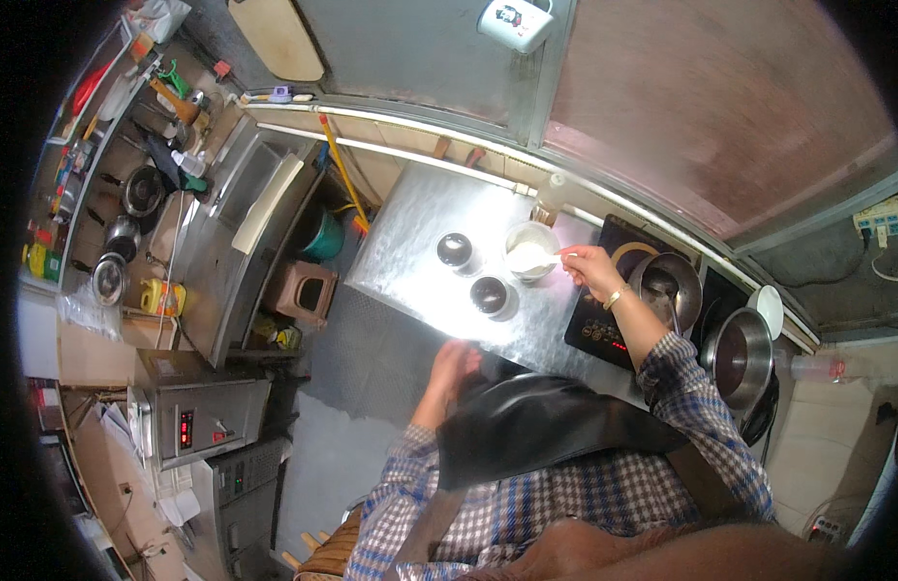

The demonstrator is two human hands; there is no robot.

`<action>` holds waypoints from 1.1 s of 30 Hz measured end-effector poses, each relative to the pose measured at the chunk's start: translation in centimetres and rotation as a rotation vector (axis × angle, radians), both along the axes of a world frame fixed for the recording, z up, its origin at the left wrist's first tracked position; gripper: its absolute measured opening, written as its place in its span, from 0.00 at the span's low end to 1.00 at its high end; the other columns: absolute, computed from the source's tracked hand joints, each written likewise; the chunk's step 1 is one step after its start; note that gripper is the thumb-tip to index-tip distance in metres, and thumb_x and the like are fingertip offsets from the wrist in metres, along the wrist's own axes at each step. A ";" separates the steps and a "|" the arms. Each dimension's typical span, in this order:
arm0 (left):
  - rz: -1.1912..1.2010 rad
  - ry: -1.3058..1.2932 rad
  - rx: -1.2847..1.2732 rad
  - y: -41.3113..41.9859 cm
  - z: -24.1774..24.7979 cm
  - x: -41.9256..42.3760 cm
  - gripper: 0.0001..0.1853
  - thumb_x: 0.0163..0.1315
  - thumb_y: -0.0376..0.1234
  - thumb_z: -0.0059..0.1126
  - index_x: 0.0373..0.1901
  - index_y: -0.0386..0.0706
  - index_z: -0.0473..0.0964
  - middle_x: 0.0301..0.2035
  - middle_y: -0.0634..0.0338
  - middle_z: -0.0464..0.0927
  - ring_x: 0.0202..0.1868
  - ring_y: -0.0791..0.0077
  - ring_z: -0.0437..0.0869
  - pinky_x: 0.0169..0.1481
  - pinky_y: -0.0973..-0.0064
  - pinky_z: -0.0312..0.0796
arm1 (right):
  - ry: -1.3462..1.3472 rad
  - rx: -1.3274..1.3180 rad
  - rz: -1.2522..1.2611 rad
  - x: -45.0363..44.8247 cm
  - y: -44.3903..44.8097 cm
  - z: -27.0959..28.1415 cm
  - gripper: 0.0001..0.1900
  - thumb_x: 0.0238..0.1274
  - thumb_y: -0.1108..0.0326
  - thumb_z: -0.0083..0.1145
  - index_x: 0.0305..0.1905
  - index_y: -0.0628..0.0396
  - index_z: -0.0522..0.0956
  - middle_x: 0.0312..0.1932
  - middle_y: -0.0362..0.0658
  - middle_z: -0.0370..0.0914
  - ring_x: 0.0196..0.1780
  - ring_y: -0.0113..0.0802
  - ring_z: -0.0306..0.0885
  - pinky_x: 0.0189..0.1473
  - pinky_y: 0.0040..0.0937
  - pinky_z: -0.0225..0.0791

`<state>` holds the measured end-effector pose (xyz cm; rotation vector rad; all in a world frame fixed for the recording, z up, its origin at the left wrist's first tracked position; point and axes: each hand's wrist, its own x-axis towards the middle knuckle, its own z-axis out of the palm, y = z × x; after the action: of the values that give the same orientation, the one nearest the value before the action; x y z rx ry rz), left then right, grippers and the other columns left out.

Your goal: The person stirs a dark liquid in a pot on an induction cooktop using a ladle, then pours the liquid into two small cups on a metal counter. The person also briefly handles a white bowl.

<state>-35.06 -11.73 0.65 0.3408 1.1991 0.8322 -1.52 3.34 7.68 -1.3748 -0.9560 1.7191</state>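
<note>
My right hand point(593, 271) grips the handle of a white spoon point(543, 259). The spoon's bowl is inside a clear container point(530, 236), which holds a white substance point(525, 257). Two cups of dark contents, a far cup point(455, 249) and a nearer cup point(489, 295), stand to the left of the container on a shiny metal table point(402, 225). By the table's front edge is my left hand point(452, 367), its fingers bent; nothing shows in it, though its palm side is partly hidden.
Right of my right hand sits an induction cooker point(598, 319) with a pan and ladle point(660, 283) beside it. Farther right is a metal pot point(739, 359) of dark liquid. A clear bottle point(549, 197) stands behind the container. Leftward are a metal sink point(253, 174) and a yellow-handled pole point(340, 167).
</note>
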 end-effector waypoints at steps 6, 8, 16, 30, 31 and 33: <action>-0.002 0.027 -0.007 -0.1 0.1 0.2 0.07 0.70 0.35 0.51 0.44 0.43 0.71 0.37 0.59 0.78 0.39 0.71 0.83 0.47 0.74 0.77 | -0.540 0.576 0.233 -5.1 -3.7 1.5 0.11 0.63 0.68 0.59 0.48 0.57 0.82 0.30 0.42 0.79 0.30 0.28 0.77 0.33 0.28 0.71; 0.008 0.015 -0.010 0.0 0.1 0.2 0.07 0.70 0.35 0.51 0.44 0.43 0.72 0.36 0.59 0.78 0.39 0.70 0.83 0.46 0.74 0.77 | -0.636 0.842 0.296 -6.0 -4.6 1.9 0.10 0.62 0.69 0.59 0.47 0.58 0.81 0.33 0.45 0.79 0.33 0.35 0.78 0.36 0.32 0.72; 0.048 0.032 -0.028 -0.8 -0.9 -0.5 0.07 0.70 0.34 0.50 0.45 0.41 0.70 0.35 0.58 0.78 0.38 0.71 0.83 0.43 0.75 0.77 | -0.908 0.791 0.140 -4.3 -1.2 1.5 0.10 0.62 0.69 0.55 0.44 0.58 0.82 0.36 0.50 0.79 0.40 0.47 0.79 0.44 0.39 0.73; -0.003 0.111 -0.005 -1.0 -0.5 -0.7 0.08 0.70 0.34 0.49 0.46 0.42 0.70 0.37 0.58 0.79 0.38 0.72 0.83 0.43 0.76 0.76 | -0.532 0.209 0.087 -2.5 2.6 -3.5 0.10 0.56 0.66 0.59 0.40 0.58 0.85 0.25 0.44 0.81 0.28 0.31 0.77 0.31 0.28 0.71; -0.002 0.113 -0.007 -1.0 -0.6 -0.8 0.08 0.70 0.34 0.49 0.46 0.42 0.70 0.37 0.58 0.79 0.38 0.72 0.83 0.43 0.76 0.76 | -0.431 0.061 0.034 -1.9 2.5 -3.0 0.10 0.57 0.67 0.60 0.40 0.59 0.85 0.24 0.42 0.80 0.27 0.26 0.76 0.28 0.25 0.69; -0.011 0.123 -0.002 -1.1 -0.7 -0.9 0.08 0.70 0.34 0.49 0.47 0.42 0.70 0.37 0.59 0.79 0.39 0.72 0.83 0.43 0.75 0.76 | -0.285 0.039 -0.014 -1.1 2.0 -2.0 0.09 0.60 0.70 0.58 0.42 0.61 0.84 0.23 0.35 0.75 0.23 0.19 0.69 0.23 0.19 0.63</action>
<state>-36.01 -12.81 -0.04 0.4014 1.3109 0.8093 -2.60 5.36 5.63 -1.6254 -1.1243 1.5113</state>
